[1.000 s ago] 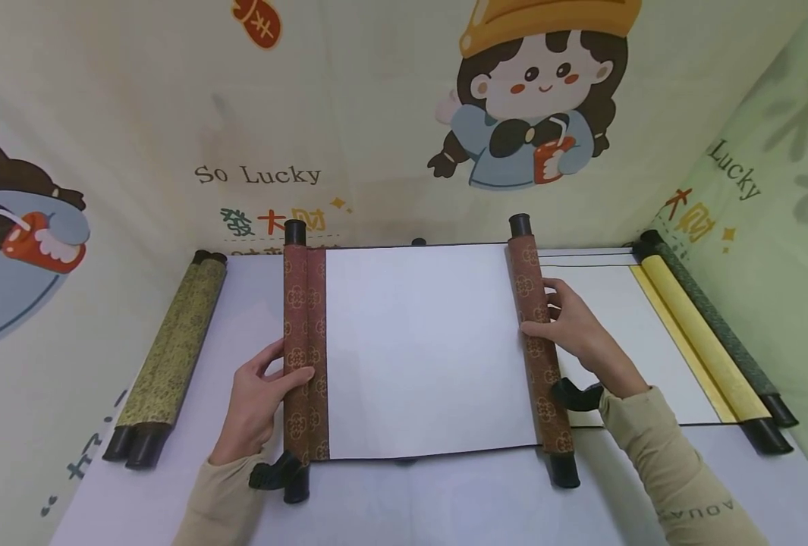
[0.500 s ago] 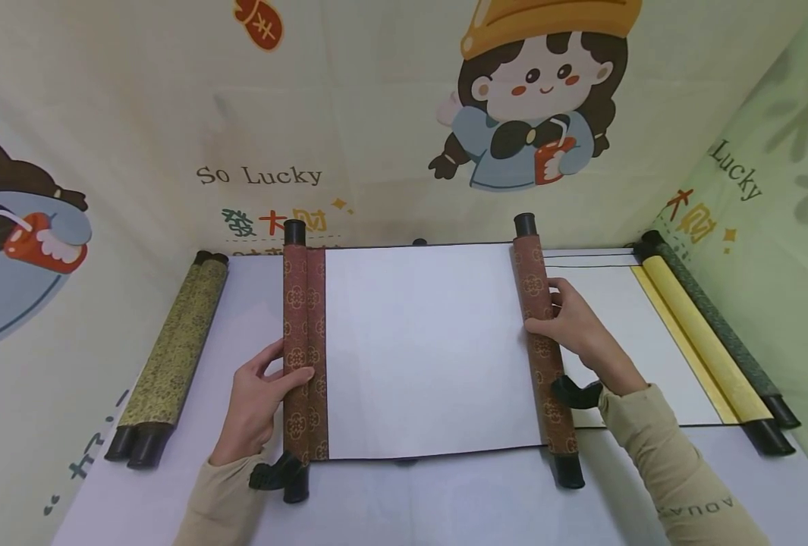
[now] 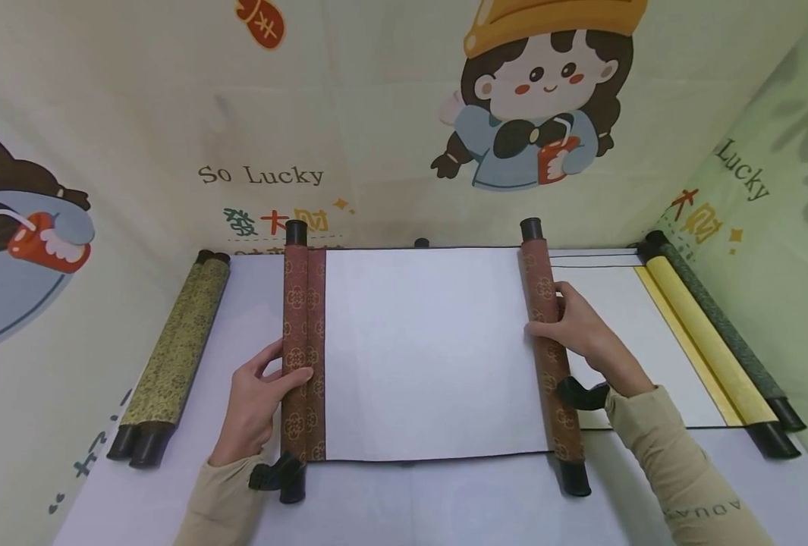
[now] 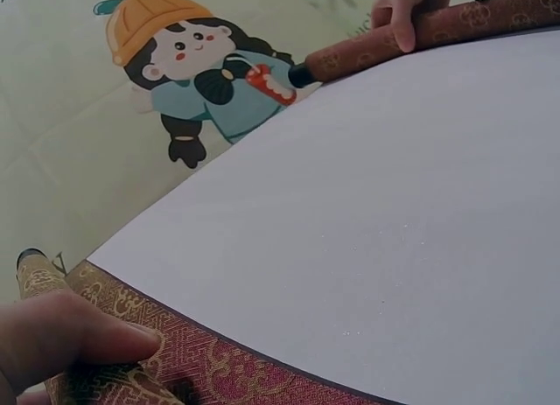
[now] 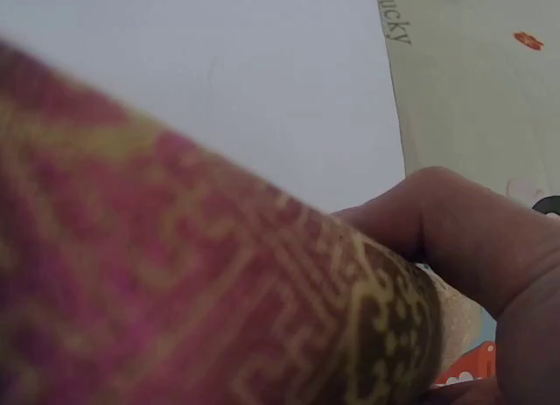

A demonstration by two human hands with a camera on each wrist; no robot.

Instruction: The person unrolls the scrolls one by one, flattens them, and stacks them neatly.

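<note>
A scroll with red-brown patterned ends and a white sheet (image 3: 431,356) lies partly unrolled between my hands. My left hand (image 3: 256,398) grips its left roller (image 3: 295,303), thumb across the front. In the left wrist view that thumb (image 4: 96,339) presses the patterned cloth beside the white paper. My right hand (image 3: 584,330) holds the right roller (image 3: 555,364), which leans with its lower end to the right. Close up in the right wrist view, the patterned roll (image 5: 219,274) fills the lower left and the right thumb (image 5: 437,221) reaches over it.
A rolled olive-yellow scroll (image 3: 171,364) lies at the left of the white table (image 3: 444,504). To the right, another white sheet (image 3: 622,334) runs to a yellow roller (image 3: 714,341) beside a dark green roll (image 3: 724,318). A printed cloth wall (image 3: 376,114) stands behind.
My right hand has moved slightly right with the right roller, widening the white sheet on show. The left hand stays in place on the left roller.
</note>
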